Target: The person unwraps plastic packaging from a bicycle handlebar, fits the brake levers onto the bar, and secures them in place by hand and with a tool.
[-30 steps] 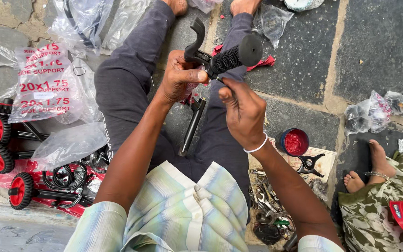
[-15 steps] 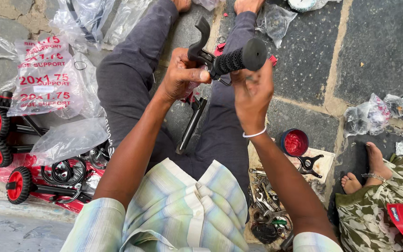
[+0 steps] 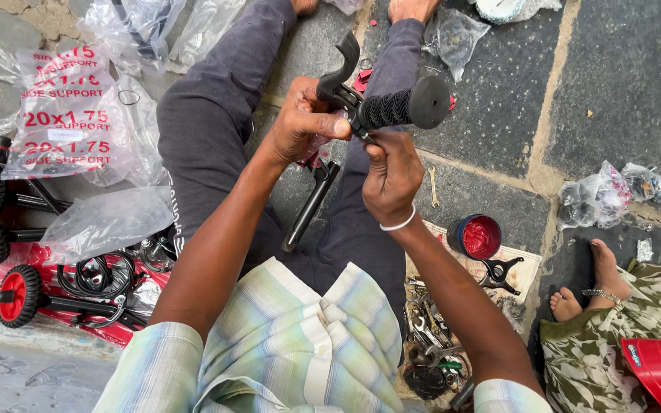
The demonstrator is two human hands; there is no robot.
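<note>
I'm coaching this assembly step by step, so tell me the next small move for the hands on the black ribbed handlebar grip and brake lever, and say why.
Probably a small push or twist by the right hand where its fingertips pinch beneath the black ribbed rubber grip, to seat the parts. The left hand already steadies the black brake lever clamp beside it, and both parts are held up over the lap, so the joint looks unfinished.

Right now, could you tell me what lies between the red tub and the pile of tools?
In the head view, a black flat spanner lies between the red tub and the tools.
</note>
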